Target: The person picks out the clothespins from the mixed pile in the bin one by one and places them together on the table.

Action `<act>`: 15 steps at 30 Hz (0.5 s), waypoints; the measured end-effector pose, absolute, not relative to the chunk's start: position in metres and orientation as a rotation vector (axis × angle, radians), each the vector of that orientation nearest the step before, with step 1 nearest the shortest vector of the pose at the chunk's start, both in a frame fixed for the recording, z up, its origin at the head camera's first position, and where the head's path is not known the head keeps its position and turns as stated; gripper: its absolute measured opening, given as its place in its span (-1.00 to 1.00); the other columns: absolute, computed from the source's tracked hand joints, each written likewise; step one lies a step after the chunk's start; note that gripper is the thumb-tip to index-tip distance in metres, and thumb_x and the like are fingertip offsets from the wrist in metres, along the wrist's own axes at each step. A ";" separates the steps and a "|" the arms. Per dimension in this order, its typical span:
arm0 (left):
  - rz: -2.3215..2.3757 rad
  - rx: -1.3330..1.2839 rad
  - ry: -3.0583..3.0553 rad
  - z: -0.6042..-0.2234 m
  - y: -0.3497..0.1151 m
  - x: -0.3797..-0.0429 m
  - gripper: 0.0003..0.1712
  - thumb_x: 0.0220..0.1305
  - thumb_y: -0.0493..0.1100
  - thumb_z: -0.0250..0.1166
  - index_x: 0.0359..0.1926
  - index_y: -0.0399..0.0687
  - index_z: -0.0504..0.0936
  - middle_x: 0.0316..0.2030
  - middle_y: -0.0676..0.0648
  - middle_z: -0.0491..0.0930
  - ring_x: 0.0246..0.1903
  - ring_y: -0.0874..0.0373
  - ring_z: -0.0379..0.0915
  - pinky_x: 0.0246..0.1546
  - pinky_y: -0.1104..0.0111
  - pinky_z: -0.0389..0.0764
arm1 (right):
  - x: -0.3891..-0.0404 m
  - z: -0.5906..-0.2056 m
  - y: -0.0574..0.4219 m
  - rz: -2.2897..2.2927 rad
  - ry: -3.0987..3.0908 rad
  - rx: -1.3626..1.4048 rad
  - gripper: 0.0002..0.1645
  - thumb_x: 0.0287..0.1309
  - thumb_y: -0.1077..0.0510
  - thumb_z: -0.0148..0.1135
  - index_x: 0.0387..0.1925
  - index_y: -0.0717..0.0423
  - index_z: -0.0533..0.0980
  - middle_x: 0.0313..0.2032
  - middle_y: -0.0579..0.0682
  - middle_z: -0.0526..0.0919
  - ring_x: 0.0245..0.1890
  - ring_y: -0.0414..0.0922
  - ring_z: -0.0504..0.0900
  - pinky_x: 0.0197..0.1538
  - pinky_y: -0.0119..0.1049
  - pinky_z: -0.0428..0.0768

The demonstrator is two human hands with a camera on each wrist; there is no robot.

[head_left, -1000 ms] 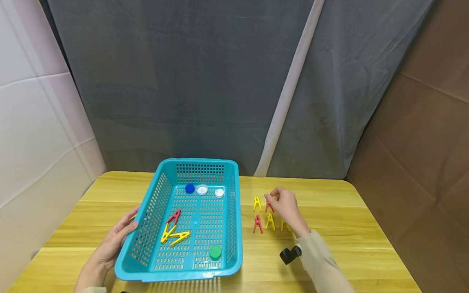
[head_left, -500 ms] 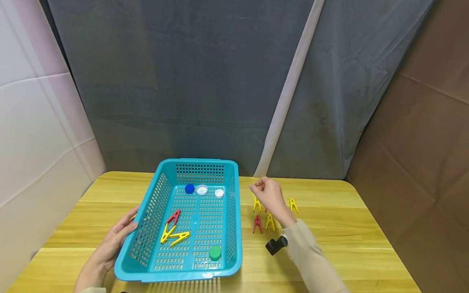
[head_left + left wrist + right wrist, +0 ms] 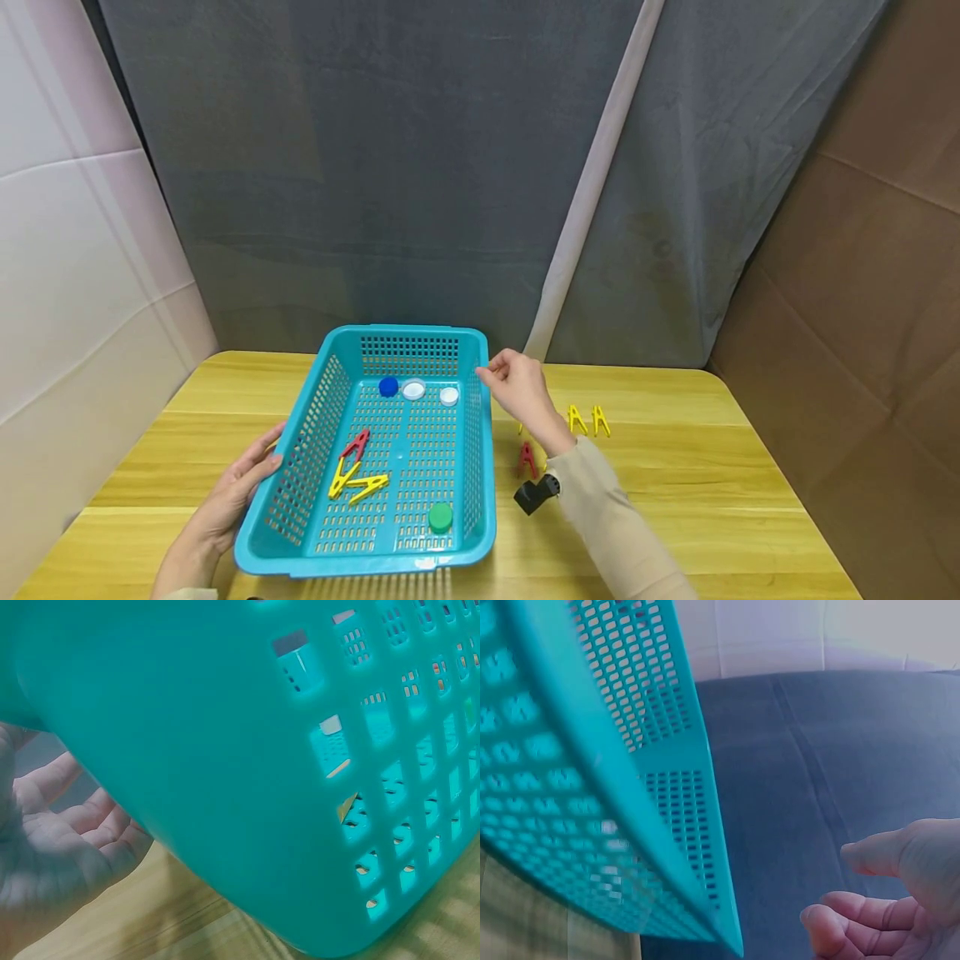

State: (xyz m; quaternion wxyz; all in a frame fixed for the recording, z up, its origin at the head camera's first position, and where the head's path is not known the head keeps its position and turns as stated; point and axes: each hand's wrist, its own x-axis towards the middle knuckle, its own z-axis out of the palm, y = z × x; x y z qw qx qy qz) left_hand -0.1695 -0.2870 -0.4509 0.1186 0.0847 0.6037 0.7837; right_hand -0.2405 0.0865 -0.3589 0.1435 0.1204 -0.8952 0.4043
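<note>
A turquoise plastic basket (image 3: 401,542) stands tilted toward me on the table. My left hand (image 3: 228,496) holds its left rim, thumb over the edge and fingers along the outside wall. My right hand (image 3: 517,387) is at the right rim. In the right wrist view its thumb (image 3: 874,853) and fingers are apart, with nothing between them. Inside the basket lie a red clothespin (image 3: 356,446), two yellow clothespins (image 3: 368,487), a blue bottle cap (image 3: 388,387), two white caps (image 3: 448,397) and a green cap (image 3: 440,517).
Right of the basket, a red clothespin (image 3: 527,459) and several yellow clothespins (image 3: 577,419) lie on the wooden table (image 3: 675,500), some partly behind my right arm. A grey curtain (image 3: 375,167) hangs at the back, with a white sheet (image 3: 67,250) at left and brown cloth (image 3: 862,292) at right.
My right hand has moved left from above the clothespins to the basket's right rim, uncovering two yellow clothespins. The left hand and basket stay about where they were.
</note>
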 end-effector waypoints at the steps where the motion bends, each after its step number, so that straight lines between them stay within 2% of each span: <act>1: 2.291 0.249 1.768 -0.451 -0.287 -0.169 -0.51 0.46 -0.27 -0.13 0.13 0.50 0.39 -0.05 0.25 0.52 -0.10 0.26 0.52 -0.18 0.29 0.61 | -0.240 -0.358 0.084 1.168 -2.581 0.357 -0.80 0.14 0.15 0.29 -0.42 0.24 0.54 -0.60 -0.01 0.55 -0.65 -0.20 0.43 -0.59 -0.44 0.44; 15: 2.291 0.316 1.749 -0.450 -0.287 -0.168 -0.50 0.46 -0.30 -0.15 0.16 0.44 0.38 -0.02 0.21 0.50 -0.09 0.24 0.52 -0.18 0.29 0.62 | -0.241 -0.350 0.052 1.192 -2.564 0.508 -0.81 0.14 0.15 0.28 -0.43 0.24 0.56 -0.60 -0.01 0.57 -0.65 -0.24 0.45 -0.56 -0.47 0.44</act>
